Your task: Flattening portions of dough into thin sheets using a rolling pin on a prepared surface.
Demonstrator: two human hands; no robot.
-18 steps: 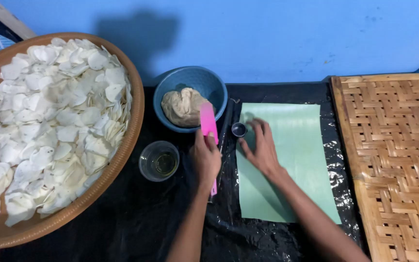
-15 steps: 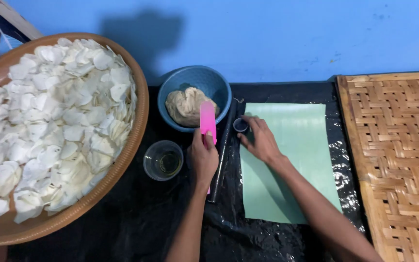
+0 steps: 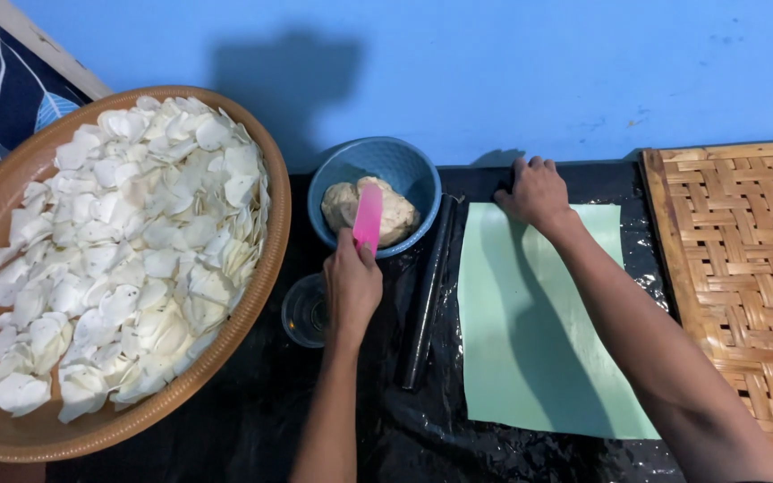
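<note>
Setting: blue wall behind, black plastic sheet (image 3: 261,420) covering the surface I work on.

My left hand (image 3: 352,284): fingers closed around a pink scraper (image 3: 368,218), its blade raised over the lump of dough (image 3: 370,207) in the blue bowl (image 3: 404,164).

My right hand (image 3: 536,190): fingers curled down at the far edge of the pale green sheet (image 3: 539,331); whether it pinches anything, I cannot tell.

Between the hands: black rolling pin (image 3: 428,291), lying lengthwise beside the green sheet.

By my left wrist: small clear glass (image 3: 301,313).

Left: wide brown basin (image 3: 272,241) heaped with white raw crackers (image 3: 118,241).

Right: woven bamboo tray (image 3: 744,259).
</note>
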